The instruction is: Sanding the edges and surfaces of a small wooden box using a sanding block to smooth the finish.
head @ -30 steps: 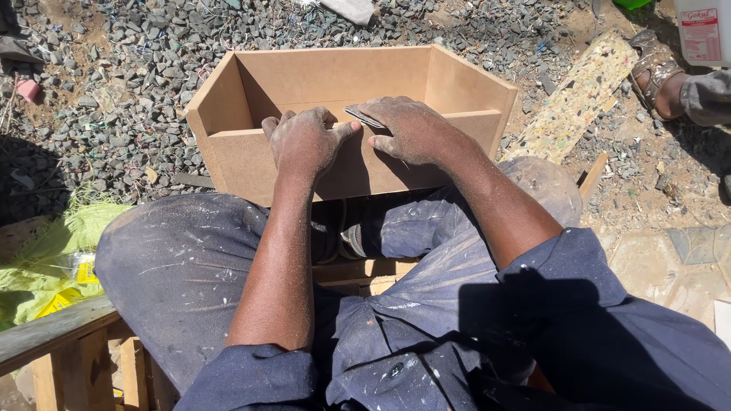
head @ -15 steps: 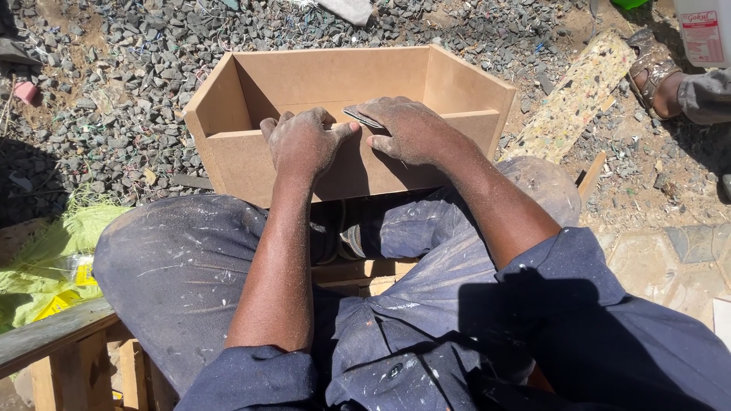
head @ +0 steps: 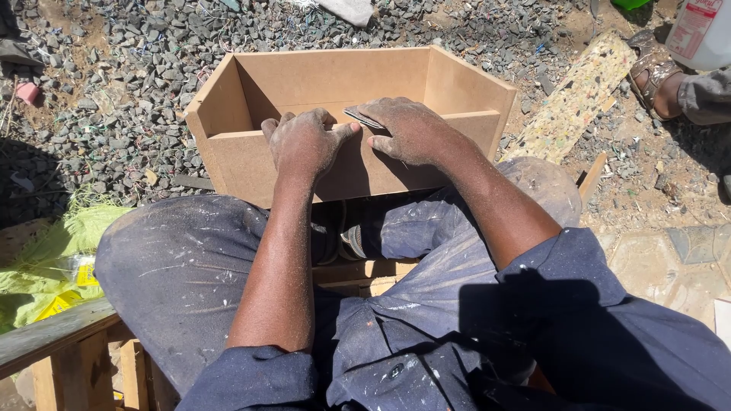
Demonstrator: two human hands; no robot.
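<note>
At nine o'clock of the view, a crumpled yellow-green sack (head: pixel 57 251) lies on the ground beside the person's dusty dark trousers (head: pixel 175 266). Above it spreads grey gravel (head: pixel 114 99). At twelve o'clock stands an open brown fibreboard box (head: pixel 335 76), resting against the knees. The left hand (head: pixel 304 141) lies on the box's near wall, fingers curled over the top edge and gripping it. Just at its three o'clock, the right hand (head: pixel 411 129) presses a thin grey sheet of sandpaper (head: pixel 362 116) onto the same edge, fingers bent down over it. At two o'clock a speckled foam strip (head: pixel 575 95) lies on the dirt, and beyond it another person's sandalled foot (head: pixel 659 72) beside a white plastic jug (head: pixel 704 30).
</note>
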